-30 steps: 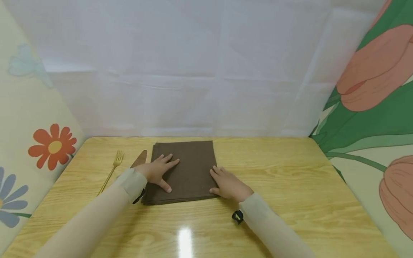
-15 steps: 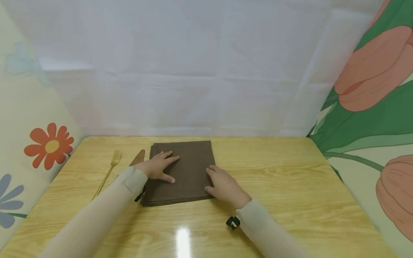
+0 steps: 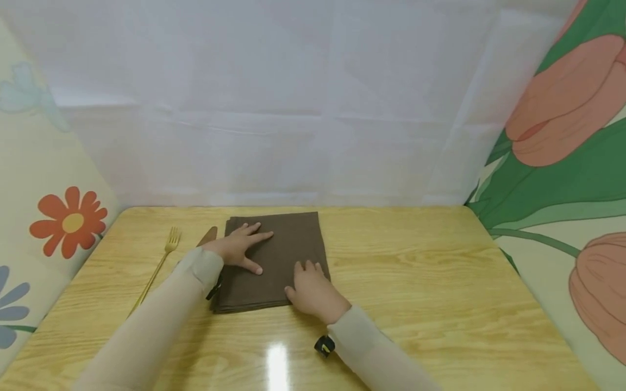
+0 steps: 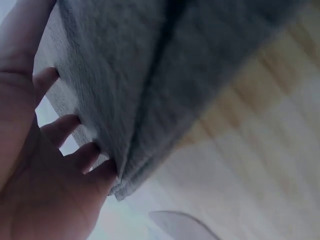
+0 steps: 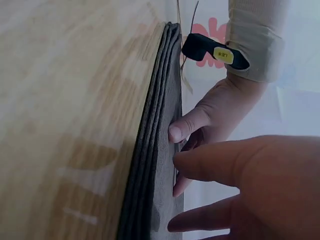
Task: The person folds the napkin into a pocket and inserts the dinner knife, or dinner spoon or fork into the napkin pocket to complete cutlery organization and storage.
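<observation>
A dark brown folded cloth napkin (image 3: 288, 239) lies flat on the wooden table, its stacked layers showing along the near edge in the right wrist view. My left hand (image 3: 239, 248) rests on its left part with fingers spread. In the left wrist view those fingertips (image 4: 85, 152) press on the cloth near its edge. Over the napkin's near right corner is my right hand (image 3: 313, 290), fingers lightly bent, fingertips touching the top layer. The right wrist view shows the right hand's thumb and fingers (image 5: 210, 162) against the cloth, holding nothing.
A gold fork (image 3: 161, 266) lies to the left of the napkin. Between them the tip of a brown-looking knife blade (image 3: 208, 235) shows, the rest hidden by the left arm. A white sheet (image 3: 293, 108) hangs behind the wooden table (image 3: 415, 271).
My right hand has slid left from the napkin's right edge to its near right corner. The left hand stays on the napkin, spread as before.
</observation>
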Demonstrator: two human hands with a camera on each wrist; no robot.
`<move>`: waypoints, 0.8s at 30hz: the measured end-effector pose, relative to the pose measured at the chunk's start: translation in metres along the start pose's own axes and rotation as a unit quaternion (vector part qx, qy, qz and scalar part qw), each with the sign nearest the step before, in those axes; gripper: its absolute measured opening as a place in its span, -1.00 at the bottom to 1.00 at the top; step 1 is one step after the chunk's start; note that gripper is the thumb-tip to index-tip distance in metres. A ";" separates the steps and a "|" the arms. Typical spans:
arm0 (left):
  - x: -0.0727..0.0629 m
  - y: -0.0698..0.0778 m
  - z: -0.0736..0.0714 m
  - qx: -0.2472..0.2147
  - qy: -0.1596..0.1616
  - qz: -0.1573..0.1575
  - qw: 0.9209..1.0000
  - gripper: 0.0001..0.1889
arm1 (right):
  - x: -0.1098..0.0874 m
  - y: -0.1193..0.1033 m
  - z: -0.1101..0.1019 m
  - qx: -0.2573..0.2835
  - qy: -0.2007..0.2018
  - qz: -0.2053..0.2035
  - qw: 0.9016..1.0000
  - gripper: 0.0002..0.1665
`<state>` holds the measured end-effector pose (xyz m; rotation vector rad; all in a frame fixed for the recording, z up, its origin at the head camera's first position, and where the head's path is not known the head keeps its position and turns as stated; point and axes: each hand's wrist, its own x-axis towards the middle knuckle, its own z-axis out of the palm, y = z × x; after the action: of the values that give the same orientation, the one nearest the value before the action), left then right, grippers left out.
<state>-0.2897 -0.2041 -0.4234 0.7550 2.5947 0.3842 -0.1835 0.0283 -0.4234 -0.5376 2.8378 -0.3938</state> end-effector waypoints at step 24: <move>-0.007 0.036 0.008 0.032 0.030 -0.005 0.999 -0.07 | 0.031 0.057 -0.020 -0.055 -0.084 0.024 0.995 0.10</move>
<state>-0.2644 -0.1771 -0.4150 0.7632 2.6770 0.3282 -0.2357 0.0717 -0.4275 -0.4957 2.7155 -0.1751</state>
